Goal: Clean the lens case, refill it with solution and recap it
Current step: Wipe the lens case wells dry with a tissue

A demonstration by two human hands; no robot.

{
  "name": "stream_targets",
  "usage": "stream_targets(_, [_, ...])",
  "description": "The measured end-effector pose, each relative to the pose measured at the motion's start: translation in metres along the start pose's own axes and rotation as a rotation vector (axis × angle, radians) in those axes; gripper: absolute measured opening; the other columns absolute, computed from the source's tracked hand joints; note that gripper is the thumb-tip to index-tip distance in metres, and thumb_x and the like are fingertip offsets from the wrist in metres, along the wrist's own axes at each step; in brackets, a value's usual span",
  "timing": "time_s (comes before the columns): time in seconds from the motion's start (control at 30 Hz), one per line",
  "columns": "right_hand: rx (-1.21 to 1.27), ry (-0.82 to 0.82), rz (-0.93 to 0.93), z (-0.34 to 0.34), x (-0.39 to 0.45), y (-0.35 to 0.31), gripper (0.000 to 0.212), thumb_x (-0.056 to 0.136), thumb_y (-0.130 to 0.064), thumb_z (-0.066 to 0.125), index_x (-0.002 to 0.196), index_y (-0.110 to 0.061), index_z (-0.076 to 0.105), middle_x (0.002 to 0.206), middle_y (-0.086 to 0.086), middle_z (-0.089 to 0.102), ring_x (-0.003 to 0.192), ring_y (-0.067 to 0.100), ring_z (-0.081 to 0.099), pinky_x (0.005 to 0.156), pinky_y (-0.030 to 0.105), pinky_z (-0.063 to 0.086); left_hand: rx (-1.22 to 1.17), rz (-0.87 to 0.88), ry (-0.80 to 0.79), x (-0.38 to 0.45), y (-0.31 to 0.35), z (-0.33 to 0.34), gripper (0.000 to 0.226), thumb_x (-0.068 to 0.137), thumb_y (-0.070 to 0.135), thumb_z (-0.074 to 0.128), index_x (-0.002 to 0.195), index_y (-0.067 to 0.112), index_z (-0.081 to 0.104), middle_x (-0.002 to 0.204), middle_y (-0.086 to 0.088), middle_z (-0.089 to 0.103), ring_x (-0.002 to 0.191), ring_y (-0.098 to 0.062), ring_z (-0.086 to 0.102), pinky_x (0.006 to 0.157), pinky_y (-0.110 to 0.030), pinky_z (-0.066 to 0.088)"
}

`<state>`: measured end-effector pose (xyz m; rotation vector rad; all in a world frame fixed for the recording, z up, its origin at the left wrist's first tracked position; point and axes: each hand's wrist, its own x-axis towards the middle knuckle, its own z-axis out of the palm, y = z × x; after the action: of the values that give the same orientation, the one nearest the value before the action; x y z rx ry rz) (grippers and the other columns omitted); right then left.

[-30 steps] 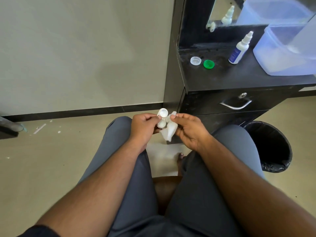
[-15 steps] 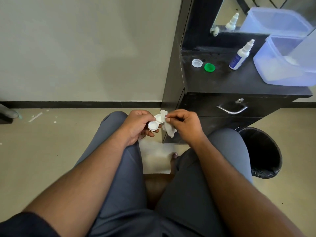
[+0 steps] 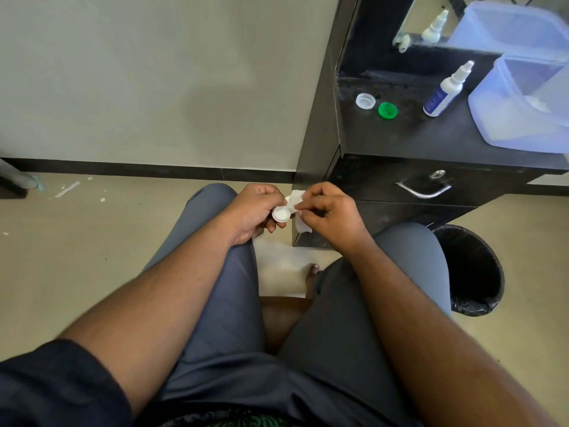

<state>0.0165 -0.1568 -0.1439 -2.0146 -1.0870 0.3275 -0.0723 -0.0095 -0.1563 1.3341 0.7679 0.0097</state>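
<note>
My left hand (image 3: 255, 211) holds the white lens case (image 3: 281, 214) above my knees, one open well facing up. My right hand (image 3: 329, 211) pinches a white tissue (image 3: 296, 202) and presses it into the case's other well, which the tissue hides. On the black cabinet top (image 3: 400, 137) lie the white cap (image 3: 365, 101) and the green cap (image 3: 387, 110), both off the case. The solution bottle (image 3: 445, 92), white with a blue label, stands tilted to the right of the caps.
A translucent blue tub (image 3: 520, 106) sits at the cabinet's right end, below a mirror. The cabinet drawer has a metal handle (image 3: 423, 191). A black waste bin (image 3: 471, 269) with a liner stands on the floor by my right knee.
The lens case has turned from upright to lying flat in my left hand. The tissue has moved onto the well nearer my right hand. The view has tilted slightly.
</note>
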Motion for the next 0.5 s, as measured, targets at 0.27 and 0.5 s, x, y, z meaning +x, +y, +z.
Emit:
stream_targets(0.27, [-0.094, 0.008, -0.046, -0.0019, 0.0004, -0.0028, 0.008, 0.08, -0.001, 0.07, 0.087, -0.001, 0.073, 0.097, 0.005, 0.062, 0.089, 0.017, 0.06, 0.077, 0.026, 0.052, -0.014, 0.039, -0.041, -0.005, 0.0057, 0.0049, 0.016, 0.089, -0.004, 0.053, 0.074, -0.001, 0.057, 0.051, -0.01, 0.06, 0.033, -0.015, 0.052, 0.034, -0.021, 0.033])
stream_targets(0.5, [-0.301, -0.007, -0.171, -0.0014, 0.0012, 0.0034, 0.013, 0.082, -0.002, 0.067, 0.094, -0.003, 0.073, 0.097, 0.01, 0.061, 0.087, 0.021, 0.058, 0.071, 0.03, 0.053, -0.018, -0.001, -0.079, -0.0004, 0.0025, 0.0001, 0.021, 0.086, -0.005, 0.047, 0.068, 0.004, 0.053, 0.063, -0.022, 0.062, 0.034, -0.017, 0.043, 0.041, -0.025, 0.025])
